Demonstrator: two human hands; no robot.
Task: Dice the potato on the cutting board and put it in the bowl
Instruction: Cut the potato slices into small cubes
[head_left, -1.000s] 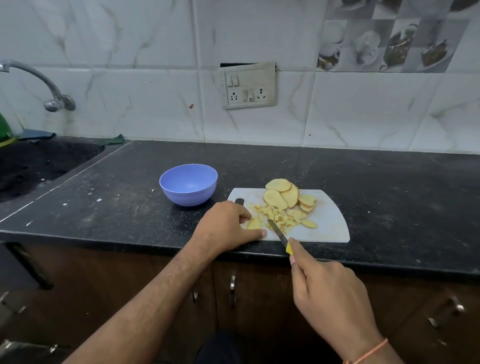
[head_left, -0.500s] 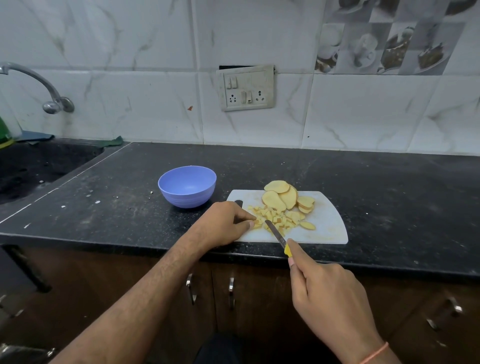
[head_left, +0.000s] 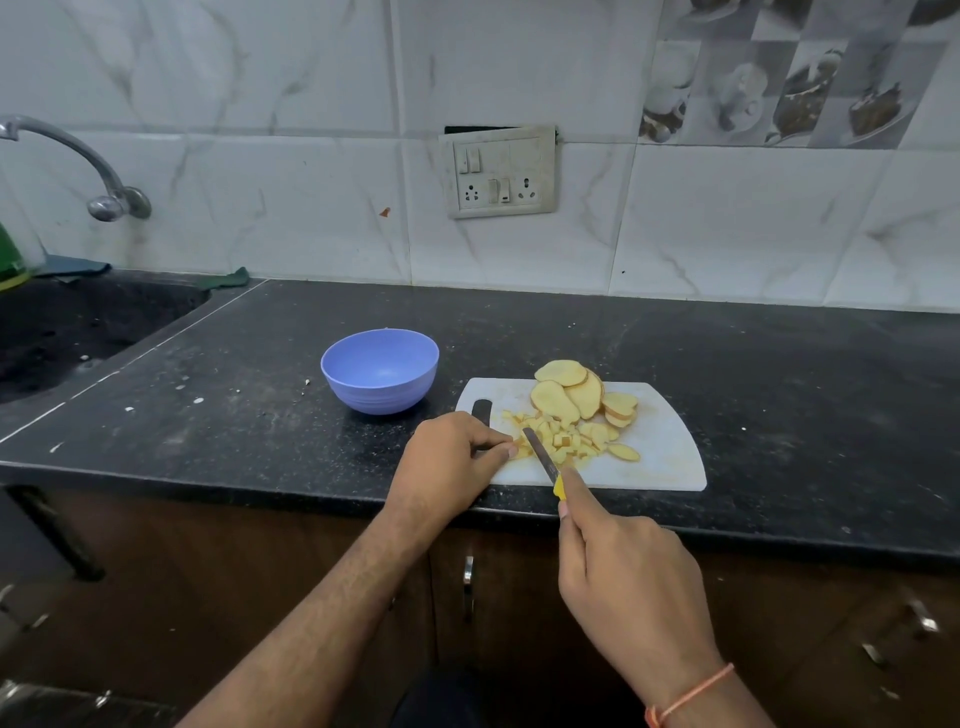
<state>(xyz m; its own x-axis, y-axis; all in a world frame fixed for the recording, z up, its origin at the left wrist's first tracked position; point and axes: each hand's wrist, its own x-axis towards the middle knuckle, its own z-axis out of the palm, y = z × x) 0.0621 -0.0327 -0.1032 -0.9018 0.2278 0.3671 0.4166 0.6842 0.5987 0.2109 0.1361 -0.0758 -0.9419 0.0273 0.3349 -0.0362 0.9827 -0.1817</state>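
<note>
A white cutting board (head_left: 660, 447) lies at the counter's front edge. Several potato slices (head_left: 569, 395) are stacked at its back, and a heap of small potato dice (head_left: 561, 441) lies in front of them. My right hand (head_left: 618, 582) grips a knife with a yellow handle (head_left: 540, 454), forefinger along its back, blade resting in the dice. My left hand (head_left: 447, 462) sits on the board's left end, fingertips curled and pinching potato pieces beside the blade. A blue bowl (head_left: 380, 370) stands empty, just left of the board.
The black counter (head_left: 260, 415) runs left to a dark sink (head_left: 67, 332) under a metal tap (head_left: 78, 166). A switch and socket plate (head_left: 498, 171) is on the tiled wall. Brown cabinet doors with metal handles (head_left: 468, 577) are below the counter edge.
My left fingertips have drawn back from flat on the board's front to a pinch by the diced heap. The knife blade has shifted slightly into the dice.
</note>
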